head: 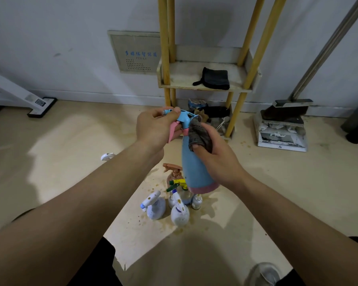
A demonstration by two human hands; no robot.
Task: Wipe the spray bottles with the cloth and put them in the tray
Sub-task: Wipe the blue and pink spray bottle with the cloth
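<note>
A tall blue spray bottle (194, 168) with a pink base and pink trigger hangs in the air in front of me. My left hand (155, 129) grips its blue spray head. My right hand (217, 157) holds a grey-brown cloth (198, 135) wrapped against the bottle's neck and upper body. On the floor below stand several more spray bottles: a clear one with an orange head (174, 172), one with a yellow-green head (177, 183), and two white round ones (154, 206) (180, 213). The cream shelf tray (182, 76) of the yellow rack lies behind, at the wall.
A folded black cloth (214, 78) lies on the shelf tray. The rack's lower level (213, 114) holds clutter. A dustpan with broom (281, 124) sits to the right, and a white stand foot (41, 106) to the left. The floor around the bottles is stained. My shoe (266, 274) shows at the bottom.
</note>
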